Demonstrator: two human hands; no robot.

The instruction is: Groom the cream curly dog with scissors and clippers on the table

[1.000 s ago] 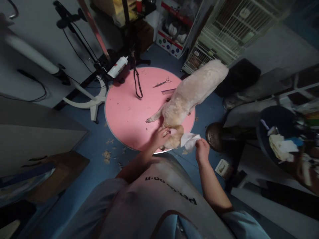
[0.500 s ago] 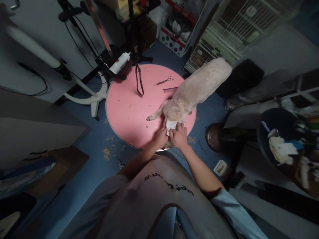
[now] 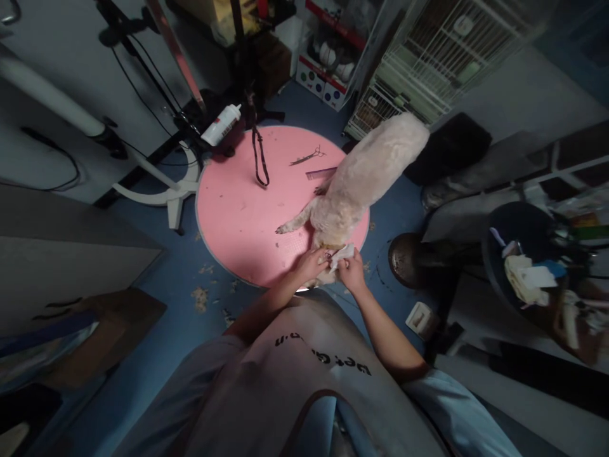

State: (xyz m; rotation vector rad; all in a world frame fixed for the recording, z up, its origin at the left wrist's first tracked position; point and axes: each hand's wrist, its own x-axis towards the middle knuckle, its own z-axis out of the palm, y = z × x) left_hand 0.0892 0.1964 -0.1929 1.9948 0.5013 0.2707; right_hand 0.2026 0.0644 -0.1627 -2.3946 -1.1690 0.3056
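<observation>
A pale, short-clipped dog (image 3: 371, 168) is on a round pink table (image 3: 238, 216), its head towards me and one front leg stretched out to the left. My left hand (image 3: 310, 265) is closed at the near side of the dog's head, fingertips against it; exactly what they pinch is partly hidden. Between the fingers of my right hand (image 3: 351, 273) is a crumpled white wipe (image 3: 341, 255), beside the dog's head. Scissors (image 3: 309, 157) and a purple comb (image 3: 320, 174) lie on the table beyond the stretched leg.
A black loop leash (image 3: 259, 162) hangs over the table. Behind its far left edge is a white bottle (image 3: 221, 125). Wire cages (image 3: 428, 57) stand at the back right. A dark round stand (image 3: 497, 254) holding cloths is to the right. Clipped fur (image 3: 200, 298) lies on the floor.
My right hand has shifted slightly right and down, drawing the wipe off the dog's head and bunching it. More of the head now shows between my hands. The view has moved slightly.
</observation>
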